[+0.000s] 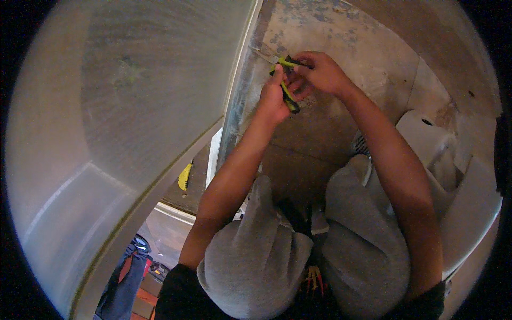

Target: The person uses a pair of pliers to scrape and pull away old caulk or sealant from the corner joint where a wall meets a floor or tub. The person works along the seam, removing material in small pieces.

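Observation:
Both my hands are on a pair of pliers (pixel 286 60) with yellow-green and black handles and a long, narrow metal nose. My left hand (pixel 273 97) is closed around the lower handle, its thumb up near the joint. My right hand (pixel 323 72) grips the upper handle from the other side, fingers bent over it. The plier nose points up and left, close to the metal strip (pixel 234 114) along the glass panel's edge. Whether its tips touch the strip or hold anything, I cannot tell.
A large frosted glass panel (pixel 154 80) fills the left. Beyond its lower edge, a yellow and black hand tool (pixel 185 176) lies on the floor. A dark blue bag (pixel 120 282) is at lower left. White curved fixtures (pixel 426 130) stand close on the right. My bent knees are below my hands.

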